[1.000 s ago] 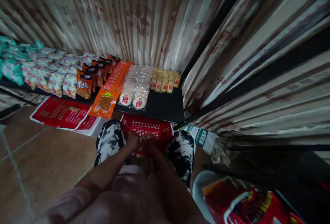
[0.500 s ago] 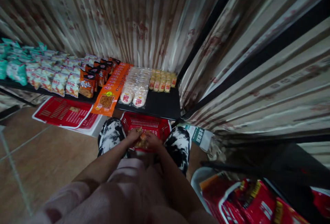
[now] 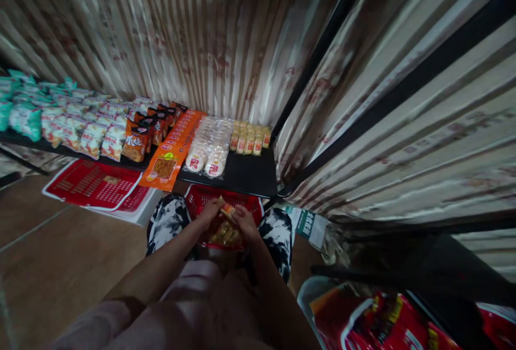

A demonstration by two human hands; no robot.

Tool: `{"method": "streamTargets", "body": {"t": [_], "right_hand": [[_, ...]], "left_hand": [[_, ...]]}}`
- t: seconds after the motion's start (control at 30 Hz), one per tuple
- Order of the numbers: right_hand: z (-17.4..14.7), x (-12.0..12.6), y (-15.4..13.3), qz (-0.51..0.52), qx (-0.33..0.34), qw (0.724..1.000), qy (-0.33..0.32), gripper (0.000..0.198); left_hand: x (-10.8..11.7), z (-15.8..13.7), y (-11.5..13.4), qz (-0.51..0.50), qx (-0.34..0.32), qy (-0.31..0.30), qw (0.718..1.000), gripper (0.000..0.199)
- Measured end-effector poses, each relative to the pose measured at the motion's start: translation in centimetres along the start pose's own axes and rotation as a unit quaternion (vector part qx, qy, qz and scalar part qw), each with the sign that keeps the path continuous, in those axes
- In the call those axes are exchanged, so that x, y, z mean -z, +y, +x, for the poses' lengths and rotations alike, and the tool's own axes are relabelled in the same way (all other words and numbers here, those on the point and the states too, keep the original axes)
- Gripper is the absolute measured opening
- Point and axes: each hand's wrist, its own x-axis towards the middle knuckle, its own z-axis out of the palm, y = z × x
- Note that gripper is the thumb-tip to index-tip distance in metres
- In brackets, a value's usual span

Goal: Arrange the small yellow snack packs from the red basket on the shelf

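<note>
Between my knees stands a red plastic basket (image 3: 196, 194) with perforated walls. Several small yellowish wrapped snacks (image 3: 226, 233) lie in its near part. My left hand (image 3: 210, 213) and my right hand (image 3: 245, 221) are over the basket, fingers closed on a small snack packet (image 3: 228, 210) with an orange-red label. Each hand grips one side of it. On the black shelf (image 3: 252, 175) beyond the basket stand rows of small yellow packets (image 3: 250, 140), with clear-wrapped round white cakes (image 3: 205, 148) left of them.
Further left on the shelf are a long orange packet (image 3: 171, 151), orange-black bags (image 3: 135, 140), white bags (image 3: 92, 139) and teal bags (image 3: 24, 119). A red printed sheet (image 3: 88, 183) lies below the shelf. Red packages (image 3: 387, 320) fill the lower right. A pleated curtain (image 3: 201, 33) hangs behind.
My hands have drawn slightly apart and lifted the labelled packet, so more of the snacks in the basket show. The view has shifted a little.
</note>
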Motion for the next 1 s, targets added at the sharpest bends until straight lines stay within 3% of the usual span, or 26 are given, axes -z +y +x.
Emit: {"method": "streamTargets", "body": {"t": [0.17,0.33,0.53,0.8,1.0], "right_hand": [[0.6,1.1,-1.9,0.017,0.043,0.998,0.051,0.059],[1.4,1.6,-4.2,0.009,0.091,0.992,0.088,0.057],[1.5,1.0,-6.3,0.009,0.136,0.99,0.046,0.055],[2.3,1.0,-5.6,0.011,0.139,0.988,0.072,0.057],[1.9,1.2,-4.7,0.004,0.121,0.991,0.053,0.046]], "left_hand": [[-0.5,-0.8,1.3,-0.031,-0.002,-0.042,0.999,0.005],[-1.0,-1.5,1.5,-0.025,-0.028,-0.057,0.998,0.012],[-1.9,-1.7,1.7,0.036,-0.019,-0.081,0.996,0.017],[-3.2,-1.4,1.4,-0.014,0.001,-0.049,0.999,0.012],[-3.9,-1.0,1.7,-0.045,-0.007,-0.034,0.998,0.011]]}}
